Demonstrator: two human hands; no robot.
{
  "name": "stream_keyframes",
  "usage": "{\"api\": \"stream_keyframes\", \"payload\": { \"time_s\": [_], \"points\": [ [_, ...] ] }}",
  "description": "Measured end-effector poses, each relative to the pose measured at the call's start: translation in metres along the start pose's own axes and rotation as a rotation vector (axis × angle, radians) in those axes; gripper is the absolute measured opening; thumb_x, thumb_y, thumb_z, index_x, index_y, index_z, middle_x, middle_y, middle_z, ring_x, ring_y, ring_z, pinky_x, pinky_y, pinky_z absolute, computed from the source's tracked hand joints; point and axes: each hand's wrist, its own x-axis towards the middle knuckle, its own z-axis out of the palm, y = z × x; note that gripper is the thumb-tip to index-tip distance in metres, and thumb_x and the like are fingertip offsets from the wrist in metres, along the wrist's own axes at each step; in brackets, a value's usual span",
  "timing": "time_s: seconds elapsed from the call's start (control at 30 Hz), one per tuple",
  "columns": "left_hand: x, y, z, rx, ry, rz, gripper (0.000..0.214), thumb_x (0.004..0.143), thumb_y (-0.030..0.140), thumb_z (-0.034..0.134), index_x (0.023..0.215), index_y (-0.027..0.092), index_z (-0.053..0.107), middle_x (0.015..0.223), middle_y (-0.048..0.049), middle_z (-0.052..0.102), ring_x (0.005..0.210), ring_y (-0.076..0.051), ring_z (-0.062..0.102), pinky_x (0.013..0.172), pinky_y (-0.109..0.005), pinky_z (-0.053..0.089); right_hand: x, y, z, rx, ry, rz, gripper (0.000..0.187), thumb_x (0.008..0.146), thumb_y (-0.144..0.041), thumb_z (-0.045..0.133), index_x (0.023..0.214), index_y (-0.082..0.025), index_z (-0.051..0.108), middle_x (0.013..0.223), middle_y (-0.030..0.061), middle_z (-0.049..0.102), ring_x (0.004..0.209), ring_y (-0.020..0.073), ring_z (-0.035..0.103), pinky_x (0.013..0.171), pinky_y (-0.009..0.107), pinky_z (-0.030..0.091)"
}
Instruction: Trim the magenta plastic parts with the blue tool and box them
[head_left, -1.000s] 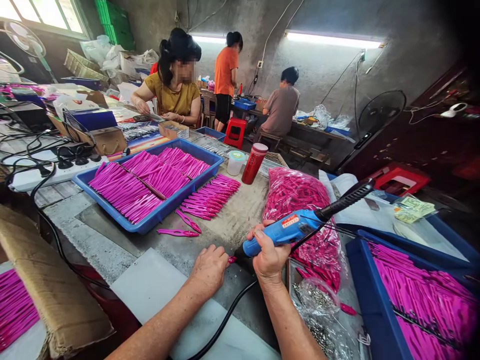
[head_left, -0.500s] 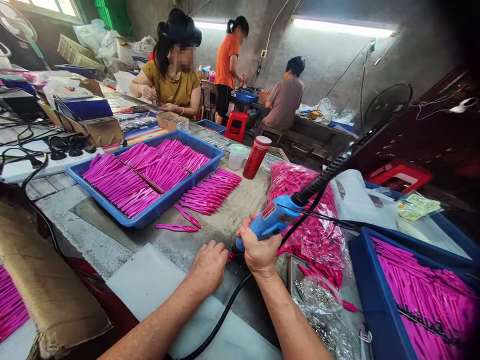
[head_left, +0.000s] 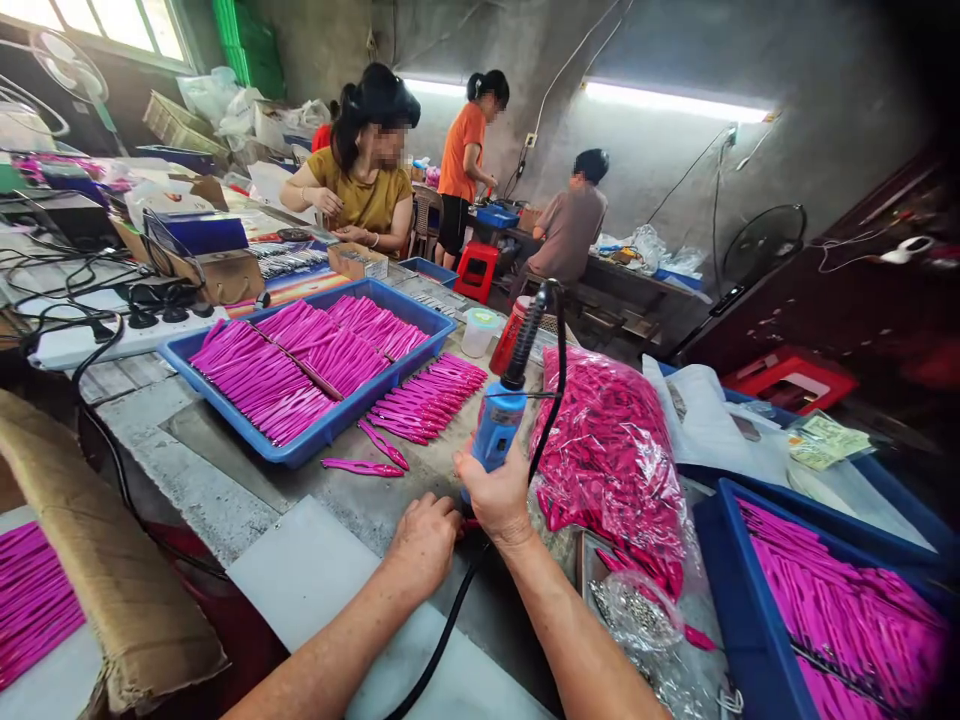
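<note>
My right hand [head_left: 496, 490] is wrapped round a blue electric screwdriver [head_left: 498, 425], held nearly upright with its black cable trailing down. Its lower end is hidden behind my hands. My left hand [head_left: 427, 535] rests low on the table beside it, fingers curled on a small pink piece [head_left: 471, 524] that is mostly covered. Beyond my hands lies a row of pink slender handles [head_left: 427, 395], with two loose pink handles near it. A blue tray [head_left: 296, 455] full of the same pink handles stands to the left.
A clear bag of pink parts [head_left: 607, 450] stands right of the screwdriver, with a bag of small metal screws [head_left: 637, 610] nearer me. Another blue bin [head_left: 739, 600] sits at far right. A red bottle [head_left: 510, 335] and plastic cup [head_left: 480, 335] stand behind. A co-worker [head_left: 367, 190] sits across the table.
The screwdriver has swung from leaning right to nearly upright in my right hand. My left hand stays low beside it. The view has shifted slightly.
</note>
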Motion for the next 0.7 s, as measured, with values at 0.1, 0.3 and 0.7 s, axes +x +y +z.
{"api": "stream_keyframes", "payload": {
  "time_s": [0.1, 0.3, 0.7],
  "points": [
    [-0.001, 0.000, 0.001, -0.005, 0.020, -0.009, 0.025, 0.093, 0.022, 0.041, 0.091, 0.019, 0.066, 0.097, -0.0059, 0.065, 0.096, -0.022, 0.055, 0.082, -0.035, 0.045, -0.004, -0.002, -0.011, 0.146, 0.068, 0.028, 0.034, 0.058, -0.038, 0.068, 0.080, -0.018, 0.051, 0.058, -0.0037, 0.053, 0.046, 0.0125, 0.050, 0.047, 0.027, 0.042],
    [-0.001, -0.001, 0.005, 0.064, 0.047, 0.016, 0.021, 0.092, 0.021, 0.043, 0.089, 0.020, 0.063, 0.094, -0.0054, 0.063, 0.093, -0.021, 0.053, 0.076, -0.032, 0.042, -0.015, -0.012, -0.049, 0.327, 0.341, -0.010, 0.038, 0.058, -0.032, 0.074, 0.084, -0.017, 0.051, 0.060, -0.0039, 0.056, 0.045, 0.0137, 0.054, 0.049, 0.028, 0.045],
    [-0.036, -0.051, -0.027, 0.139, -0.013, 0.089, 0.025, 0.094, 0.029, 0.045, 0.077, 0.020, 0.060, 0.086, -0.0012, 0.060, 0.084, -0.017, 0.050, 0.070, -0.029, 0.033, -0.037, -0.001, -0.094, 0.468, 0.561, 0.107, 0.036, 0.056, -0.029, 0.074, 0.083, -0.016, 0.052, 0.058, -0.0035, 0.057, 0.048, 0.0142, 0.055, 0.051, 0.029, 0.046]
  ]
}}
